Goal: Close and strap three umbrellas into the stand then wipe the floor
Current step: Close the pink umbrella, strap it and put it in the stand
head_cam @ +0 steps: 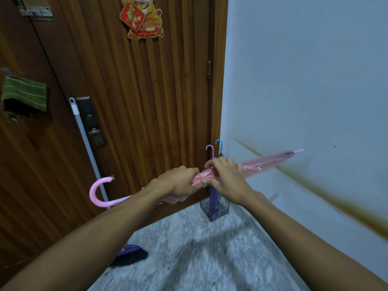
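Note:
A closed pink umbrella (266,161) lies across the view at waist height, its hooked handle (98,192) to the left and its tip at the right by the wall. My left hand (180,181) grips the gathered canopy near its middle. My right hand (224,175) pinches the folds just to the right of it. Behind my hands, in the corner, a wire stand (214,208) holds a purple umbrella (213,198) and a blue-handled umbrella (219,144), both upright with handles up.
A wooden door (130,101) fills the left and back. A broom with a grey pole (88,143) leans on it, its purple head (130,252) on the speckled floor (189,259). A green cloth (24,95) hangs at left. The white wall (304,80) is at right.

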